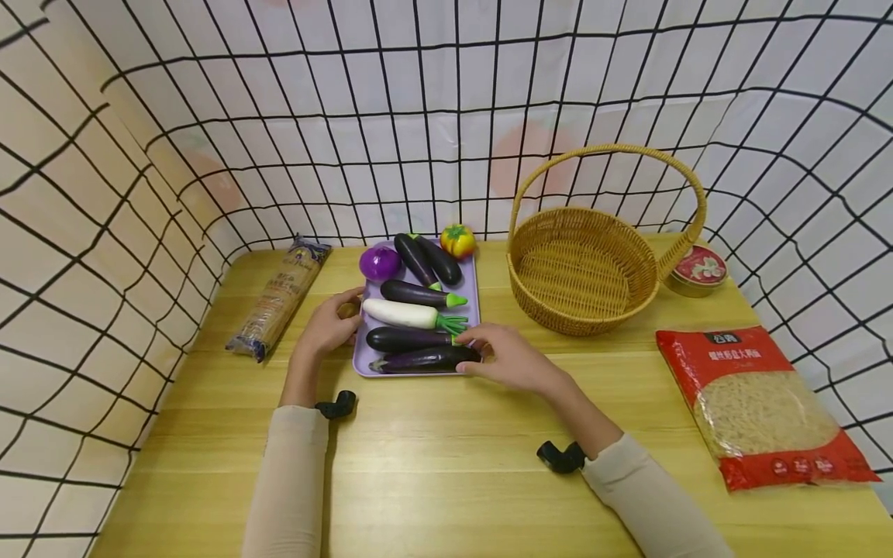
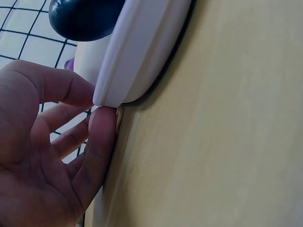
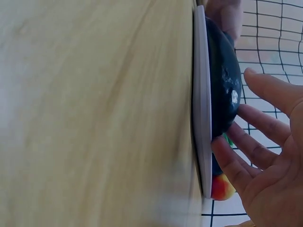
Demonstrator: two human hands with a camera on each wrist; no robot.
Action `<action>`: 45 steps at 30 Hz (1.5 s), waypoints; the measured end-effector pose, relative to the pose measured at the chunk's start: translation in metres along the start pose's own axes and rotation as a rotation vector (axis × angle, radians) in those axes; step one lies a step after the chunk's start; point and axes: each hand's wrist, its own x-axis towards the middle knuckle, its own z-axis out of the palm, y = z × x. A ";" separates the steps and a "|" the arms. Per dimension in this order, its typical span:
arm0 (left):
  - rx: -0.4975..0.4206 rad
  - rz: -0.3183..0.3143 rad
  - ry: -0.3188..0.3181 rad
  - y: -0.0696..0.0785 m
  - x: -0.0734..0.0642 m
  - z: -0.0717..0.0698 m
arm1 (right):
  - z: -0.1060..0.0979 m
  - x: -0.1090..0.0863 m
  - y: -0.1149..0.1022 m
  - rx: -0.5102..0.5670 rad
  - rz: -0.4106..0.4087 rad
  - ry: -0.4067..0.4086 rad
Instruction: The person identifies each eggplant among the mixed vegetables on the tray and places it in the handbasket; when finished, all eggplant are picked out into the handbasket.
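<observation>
A lilac tray [image 1: 357,364] holds several eggplants, a white radish [image 1: 401,312], a purple onion [image 1: 380,263] and a red-yellow pumpkin [image 1: 457,242]. At its left side my left hand [image 1: 331,322] pinches the rim, with one fingertip over the edge and another beneath it in the left wrist view. My right hand [image 1: 512,358] is at the tray's near right corner, fingers slightly bent and spread. Its fingertips rest by the end of the nearest eggplant [image 1: 422,359], with the thumb [image 3: 270,87] standing apart from it in the right wrist view.
Behind and right of the tray stands a wicker basket [image 1: 582,322] with a tall handle. A round red-lidded tin [image 1: 700,267] sits beside it. Pasta bags lie at both sides, a red one [image 1: 767,395] right and a long one [image 1: 279,298] left. Black wire grid surrounds the table.
</observation>
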 end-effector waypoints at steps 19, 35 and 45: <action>-0.009 0.000 -0.021 -0.005 -0.003 -0.002 | 0.015 0.006 -0.005 -0.162 -0.014 0.037; -0.001 -0.017 0.026 -0.004 0.002 -0.004 | -0.020 -0.010 -0.004 -0.065 0.031 0.084; -0.021 -0.020 0.014 -0.005 0.000 -0.002 | -0.060 -0.027 -0.001 -0.110 0.046 0.181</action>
